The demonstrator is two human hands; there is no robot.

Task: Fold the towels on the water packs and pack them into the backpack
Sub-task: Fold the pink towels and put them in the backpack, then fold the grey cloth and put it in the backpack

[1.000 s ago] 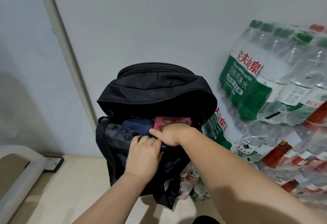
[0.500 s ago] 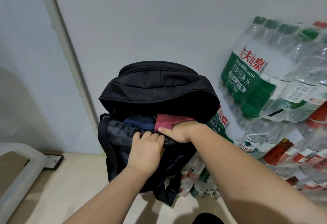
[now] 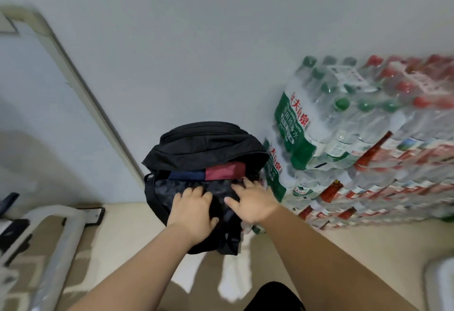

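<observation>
2 folded towels, a navy towel [image 3: 186,175] and a red towel [image 3: 224,170], sit side by side in the open backpack [image 3: 208,143], just beyond both hands. The left hand [image 3: 194,212] grips its front panel; the right hand [image 3: 254,203], spread flat, lies nearer the red towel.

I note the backpack [image 3: 206,143]: matt black cloth, lining faintly shiny. Towels [image 3: 224,171]: soft matt cloth. Water packs [image 3: 344,126]: glossy clear plastic.
</observation>
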